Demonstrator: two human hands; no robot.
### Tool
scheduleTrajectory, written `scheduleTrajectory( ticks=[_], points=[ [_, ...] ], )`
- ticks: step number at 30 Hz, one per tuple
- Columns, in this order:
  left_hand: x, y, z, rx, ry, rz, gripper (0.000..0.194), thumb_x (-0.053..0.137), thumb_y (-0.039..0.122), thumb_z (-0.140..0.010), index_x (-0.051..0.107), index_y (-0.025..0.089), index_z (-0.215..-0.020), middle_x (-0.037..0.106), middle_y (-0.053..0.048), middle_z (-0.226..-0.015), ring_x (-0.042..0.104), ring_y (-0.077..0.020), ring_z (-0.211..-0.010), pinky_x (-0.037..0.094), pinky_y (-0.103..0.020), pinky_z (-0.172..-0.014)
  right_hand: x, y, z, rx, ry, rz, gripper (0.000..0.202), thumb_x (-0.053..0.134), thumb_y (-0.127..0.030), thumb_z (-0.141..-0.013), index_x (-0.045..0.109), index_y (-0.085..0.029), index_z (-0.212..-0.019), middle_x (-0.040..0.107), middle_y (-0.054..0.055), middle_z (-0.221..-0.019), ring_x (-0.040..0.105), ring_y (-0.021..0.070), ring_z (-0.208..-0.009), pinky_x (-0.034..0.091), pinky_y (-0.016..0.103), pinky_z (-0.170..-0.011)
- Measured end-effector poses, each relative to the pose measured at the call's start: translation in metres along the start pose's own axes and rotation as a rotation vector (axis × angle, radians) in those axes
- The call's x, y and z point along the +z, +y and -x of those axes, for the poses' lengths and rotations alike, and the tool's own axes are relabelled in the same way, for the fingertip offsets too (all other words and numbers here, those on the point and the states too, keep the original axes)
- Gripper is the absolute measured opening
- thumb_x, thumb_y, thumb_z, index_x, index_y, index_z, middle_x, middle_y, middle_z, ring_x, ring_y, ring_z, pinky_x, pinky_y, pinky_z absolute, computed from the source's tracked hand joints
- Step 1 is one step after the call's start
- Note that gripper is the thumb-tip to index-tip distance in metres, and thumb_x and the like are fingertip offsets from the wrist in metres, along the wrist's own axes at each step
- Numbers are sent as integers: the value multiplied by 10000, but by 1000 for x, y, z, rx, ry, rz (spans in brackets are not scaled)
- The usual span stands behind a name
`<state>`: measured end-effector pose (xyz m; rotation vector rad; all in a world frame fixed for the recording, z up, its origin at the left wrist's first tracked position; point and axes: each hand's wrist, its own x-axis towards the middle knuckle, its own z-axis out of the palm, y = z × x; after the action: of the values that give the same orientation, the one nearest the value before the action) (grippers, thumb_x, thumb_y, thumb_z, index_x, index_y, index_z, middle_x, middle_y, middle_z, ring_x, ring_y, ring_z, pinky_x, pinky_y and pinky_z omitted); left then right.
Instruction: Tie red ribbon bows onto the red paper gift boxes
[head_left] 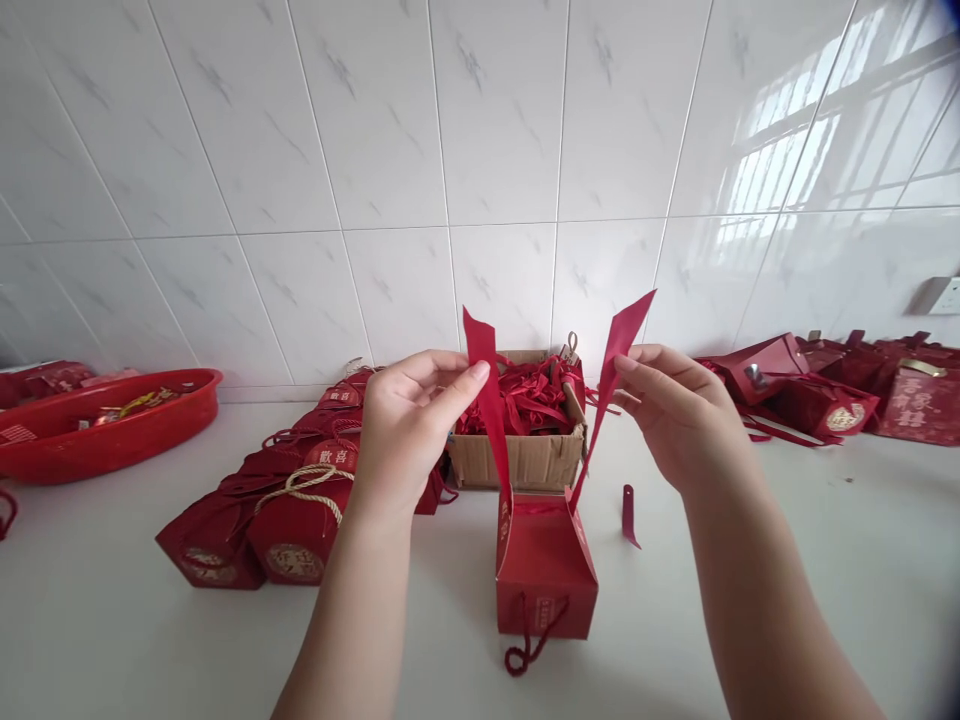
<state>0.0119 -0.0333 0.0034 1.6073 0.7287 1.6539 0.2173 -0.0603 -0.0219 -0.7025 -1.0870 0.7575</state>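
A small red gift box (544, 570) stands on the white table in front of me, a dark red cord hanging from its near side. Red ribbon rises from the two sides of its top. My left hand (420, 420) pinches one ribbon end (491, 400) between thumb and fingers. Higher on the right, my right hand (679, 410) pinches the other ribbon end (611, 350). Both ends stick up past my fingertips and spread apart in a V above the box. Where the ribbon runs inside the box is hidden.
Behind the box sits a cardboard carton (517, 462) full of red ribbons. Several red gift boxes (292, 530) are grouped at left, beyond them a red plastic basin (112, 430). A small dark red strip (628, 515) lies at right. More red boxes (832, 405) line the tiled wall.
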Motion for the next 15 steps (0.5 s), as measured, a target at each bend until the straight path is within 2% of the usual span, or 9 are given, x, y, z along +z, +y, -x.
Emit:
scheduleTrajectory(
  ticks=[5, 9, 15],
  points=[
    [6, -2, 0, -27, -26, -1, 156, 745, 298, -688, 669, 163, -706, 656, -8, -677, 587, -137, -657, 464, -254, -660, 2, 0, 4, 4, 32, 55, 147, 762, -319, -710, 648, -228, -730, 587, -16, -703, 531, 112, -651, 450, 257, -630],
    [6, -9, -1, 21, -61, 23, 156, 734, 325, -719, 671, 182, -722, 634, 12, -689, 554, -113, -662, 442, -223, -651, 7, -1, 7, 7, 45, 32, 157, 760, -336, -715, 650, -224, -705, 552, -19, -688, 502, 104, -647, 434, 248, -623],
    [10, -8, 2, 44, -43, 13, 163, 729, 345, -729, 693, 186, -715, 630, 14, -658, 553, -118, -651, 436, -232, -630, 11, -2, 8, -16, 89, 15, 194, 769, -367, -697, 645, -223, -658, 560, -12, -684, 505, 115, -654, 432, 262, -630]
  ],
)
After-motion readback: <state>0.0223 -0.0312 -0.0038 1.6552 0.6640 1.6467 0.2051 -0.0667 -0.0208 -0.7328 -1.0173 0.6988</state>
